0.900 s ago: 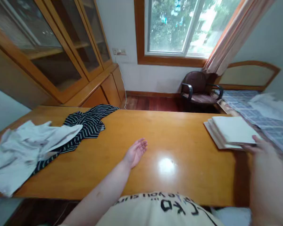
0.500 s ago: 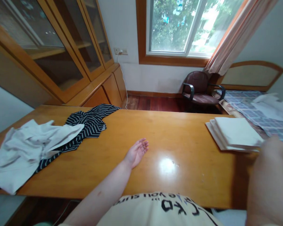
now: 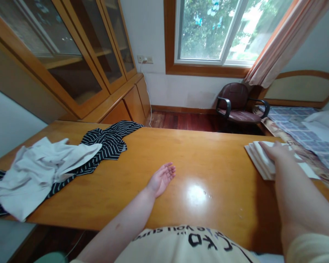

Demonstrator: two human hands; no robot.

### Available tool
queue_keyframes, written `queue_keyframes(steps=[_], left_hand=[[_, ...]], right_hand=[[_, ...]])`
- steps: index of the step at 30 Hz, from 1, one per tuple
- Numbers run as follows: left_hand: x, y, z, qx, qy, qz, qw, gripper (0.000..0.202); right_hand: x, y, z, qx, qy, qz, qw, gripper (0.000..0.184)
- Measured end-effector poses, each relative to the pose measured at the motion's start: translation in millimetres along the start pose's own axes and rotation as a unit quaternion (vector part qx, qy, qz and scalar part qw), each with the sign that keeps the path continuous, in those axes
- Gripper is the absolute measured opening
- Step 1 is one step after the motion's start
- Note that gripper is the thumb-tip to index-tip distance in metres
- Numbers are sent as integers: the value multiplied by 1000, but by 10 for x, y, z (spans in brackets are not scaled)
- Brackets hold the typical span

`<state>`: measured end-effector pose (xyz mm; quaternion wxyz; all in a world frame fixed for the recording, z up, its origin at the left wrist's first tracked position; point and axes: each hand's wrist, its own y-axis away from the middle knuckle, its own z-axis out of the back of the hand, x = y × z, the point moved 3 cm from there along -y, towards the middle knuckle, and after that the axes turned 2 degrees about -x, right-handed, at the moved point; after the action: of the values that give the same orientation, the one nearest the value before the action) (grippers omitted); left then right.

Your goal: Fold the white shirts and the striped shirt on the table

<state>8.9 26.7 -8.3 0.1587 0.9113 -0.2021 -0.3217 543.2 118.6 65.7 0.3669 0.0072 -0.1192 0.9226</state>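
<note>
At the table's right side stands a stack of flat white squares (image 3: pixel 260 162), their material unclear. My right hand (image 3: pixel 281 152) lies over the top of this stack, thumb and fingers spread apart; part of the fingers is hidden behind the hand. Palm turned up and inward, my left hand (image 3: pixel 162 179) rests on the bare middle of the wooden table (image 3: pixel 208 153). Its fingers are loosely curled and apart, with nothing in them. A crumpled white garment (image 3: pixel 38 164) and a black-and-white striped garment (image 3: pixel 109 142) overlap on the left of the table.
Wooden glass-door cabinets (image 3: pixel 84 54) line the left wall. Beyond the table stand a dark red armchair (image 3: pixel 235 102) and, at right, a bed with a blue checked cover (image 3: pixel 298 120). A pink curtain (image 3: pixel 279 44) hangs beside the window (image 3: pixel 208 33).
My right hand has come in from the right edge and reached onto the white stack. My left hand stays in place on the table. The view has shifted slightly.
</note>
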Motion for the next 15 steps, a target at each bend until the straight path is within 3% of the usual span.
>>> queue_keyframes(steps=[3, 6, 9, 11, 12, 14, 15], left_hand=[[4, -8, -1, 2, -1, 1, 1000, 20], [10, -15, -3, 5, -2, 1, 1000, 20], [11, -19, -3, 6, -4, 0, 1000, 19], [9, -23, -1, 7, -4, 0, 1000, 19], [8, -26, 1, 7, -5, 0, 1000, 19], [8, -29, 4, 4, -5, -1, 1000, 19], [9, -27, 4, -1, -4, -4, 1000, 19]], right_hand=[[-46, 28, -57, 72, -55, -74, 993, 91], [-9, 62, 44, 77, -71, -96, 990, 88], [145, 189, 267, -31, -91, -62, 993, 84], [337, 412, 376, -110, -169, -6, 979, 71], [453, 571, 376, -110, -239, 18, 965, 63], [731, 966, 221, 31, -411, 48, 910, 51], [868, 1193, 123, 78, -434, 60, 895, 46]])
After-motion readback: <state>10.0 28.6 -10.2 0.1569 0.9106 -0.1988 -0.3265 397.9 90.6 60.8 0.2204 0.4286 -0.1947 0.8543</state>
